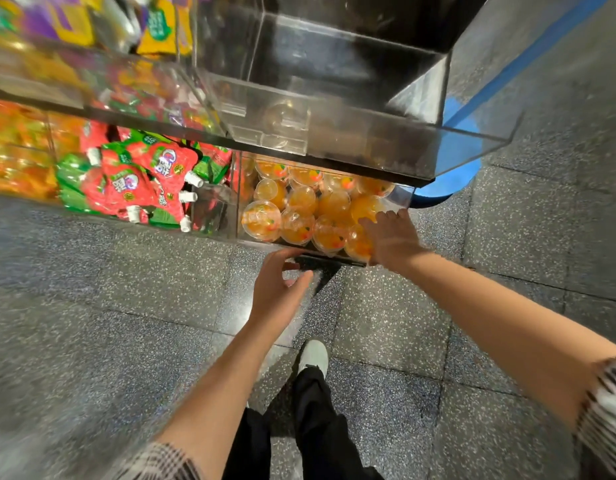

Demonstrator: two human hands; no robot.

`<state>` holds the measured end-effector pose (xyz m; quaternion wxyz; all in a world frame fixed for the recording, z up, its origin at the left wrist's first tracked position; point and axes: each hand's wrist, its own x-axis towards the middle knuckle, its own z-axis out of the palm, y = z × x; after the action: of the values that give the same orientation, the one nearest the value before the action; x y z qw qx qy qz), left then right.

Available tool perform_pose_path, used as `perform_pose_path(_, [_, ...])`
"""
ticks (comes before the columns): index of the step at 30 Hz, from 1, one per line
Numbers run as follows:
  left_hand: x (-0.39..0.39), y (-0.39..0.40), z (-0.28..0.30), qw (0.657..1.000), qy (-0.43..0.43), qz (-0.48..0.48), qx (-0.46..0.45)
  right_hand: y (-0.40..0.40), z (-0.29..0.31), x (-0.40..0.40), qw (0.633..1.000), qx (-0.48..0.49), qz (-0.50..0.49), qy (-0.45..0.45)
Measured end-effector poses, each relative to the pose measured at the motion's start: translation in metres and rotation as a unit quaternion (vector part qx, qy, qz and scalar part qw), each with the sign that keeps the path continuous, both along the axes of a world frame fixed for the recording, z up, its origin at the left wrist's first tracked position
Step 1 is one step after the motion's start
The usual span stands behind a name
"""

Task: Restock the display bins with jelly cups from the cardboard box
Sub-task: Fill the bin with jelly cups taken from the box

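A clear lower display bin (pixel 244 233) at floor level holds several orange jelly cups (pixel 297 206) with clear lids. My right hand (pixel 393 237) lies flat over the bin's front right corner, fingers straight, touching the cups there. My left hand (pixel 280 284) hovers just in front of the bin's front wall with loosely curved fingers and holds nothing. Above it, a clear upper bin (pixel 334 140) looks nearly bare. No cardboard box is in view.
To the left, a bin (pixel 209 209) holds red and green spouted pouches (pixel 140 181); orange packs (pixel 19 150) sit further left. A blue stand base (pixel 451 178) is at the right. My shoe (pixel 313 356) stands on speckled floor tiles.
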<state>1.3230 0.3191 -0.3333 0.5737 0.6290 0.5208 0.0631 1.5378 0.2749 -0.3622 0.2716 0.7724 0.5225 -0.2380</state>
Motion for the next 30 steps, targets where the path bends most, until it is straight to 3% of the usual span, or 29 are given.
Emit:
perform_pose_path(3, [-0.007, 0.002, 0.023, 1.000, -0.003, 0.015, -0.022, -0.018, 0.024, -0.023, 0.997, 0.041, -0.060, 0.036])
perform_pose_path(7, [-0.033, 0.007, 0.072, 0.996, 0.013, -0.014, -0.092, -0.034, 0.084, -0.074, 0.957, 0.022, -0.193, 0.216])
perform_pose_path(9, [-0.056, 0.001, 0.106, 0.990, -0.002, 0.022, -0.137, -0.038, 0.122, -0.104, 0.937, 0.036, -0.220, 0.269])
perform_pose_path(15, [-0.166, -0.022, 0.195, 0.990, -0.033, 0.105, -0.088, -0.029, 0.226, -0.228, 0.895, 0.135, -0.241, 0.350])
perform_pose_path(20, [-0.291, -0.048, 0.258, 0.975, -0.080, 0.205, -0.023, -0.009, 0.303, -0.348, 0.879, 0.212, -0.165, 0.394])
perform_pose_path(30, [-0.598, -0.108, 0.344, 0.919, -0.053, 0.373, 0.120, 0.008, 0.400, -0.628, 0.886, 0.209, 0.128, 0.393])
